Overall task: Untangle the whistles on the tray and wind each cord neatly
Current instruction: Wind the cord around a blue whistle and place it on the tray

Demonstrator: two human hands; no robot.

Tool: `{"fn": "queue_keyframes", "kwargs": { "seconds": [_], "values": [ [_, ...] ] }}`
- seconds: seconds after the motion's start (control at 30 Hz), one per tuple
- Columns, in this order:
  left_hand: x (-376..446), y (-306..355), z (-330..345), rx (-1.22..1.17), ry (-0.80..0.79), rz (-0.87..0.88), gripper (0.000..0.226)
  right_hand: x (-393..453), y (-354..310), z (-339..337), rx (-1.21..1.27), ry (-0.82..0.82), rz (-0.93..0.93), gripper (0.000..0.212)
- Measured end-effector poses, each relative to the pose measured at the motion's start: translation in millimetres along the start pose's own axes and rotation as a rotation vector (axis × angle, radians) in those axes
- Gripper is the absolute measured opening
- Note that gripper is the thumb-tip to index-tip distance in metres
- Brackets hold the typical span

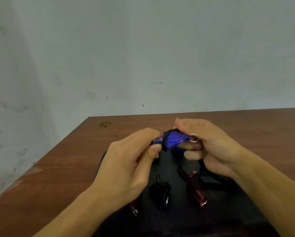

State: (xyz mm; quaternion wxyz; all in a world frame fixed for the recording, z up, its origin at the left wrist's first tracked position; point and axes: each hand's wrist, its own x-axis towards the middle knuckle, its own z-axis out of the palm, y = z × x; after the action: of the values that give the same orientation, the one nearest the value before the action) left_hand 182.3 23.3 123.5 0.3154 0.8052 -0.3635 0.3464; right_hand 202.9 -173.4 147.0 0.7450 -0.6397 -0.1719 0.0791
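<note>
One red whistle (134,205) half hidden under left hand (126,166).

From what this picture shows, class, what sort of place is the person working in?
Probably a plain indoor workroom, not a kitchen or shop: a bare, scuffed wall, a brown wooden table against it, and a dark tray of whistles.

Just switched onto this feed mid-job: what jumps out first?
The blue whistle, held above the table between both hands, catches the eye first: the left hand pinches one end, the right hand grips the end with the metal ring, and black cord is wrapped round its middle. Below them, on the dark tray, lies a red whistle, with a black one to its left.
</note>
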Motion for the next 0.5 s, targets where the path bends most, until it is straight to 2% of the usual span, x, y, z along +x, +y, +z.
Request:
{"fn": "queue_keyframes", "kwargs": {
  "seconds": [0.17,0.27,0.33,0.43,0.5],
  "values": [
    [-3.6,9.0,5.3,-0.189,0.020,-0.099,0.019,-1.0,9.4,12.1,0.012,-0.025,0.025,0.036],
    [-4.8,10.8,8.8,-0.270,0.044,-0.186,0.020,-2.4,14.8,15.1,0.002,0.003,-0.003,0.045],
    [-3.5,8.5,8.8,-0.286,0.081,-0.246,0.016,-5.4,16.5,16.3,-0.053,0.018,-0.049,0.040],
    [-1.1,1.5,5.6,-0.195,0.088,-0.255,0.015,-11.8,21.4,15.4,-0.306,0.032,-0.280,0.018],
    [-0.9,-2.4,3.8,-0.101,0.052,-0.226,0.013,-14.7,24.0,11.8,-0.557,0.063,-0.460,0.021]
  ]
}}
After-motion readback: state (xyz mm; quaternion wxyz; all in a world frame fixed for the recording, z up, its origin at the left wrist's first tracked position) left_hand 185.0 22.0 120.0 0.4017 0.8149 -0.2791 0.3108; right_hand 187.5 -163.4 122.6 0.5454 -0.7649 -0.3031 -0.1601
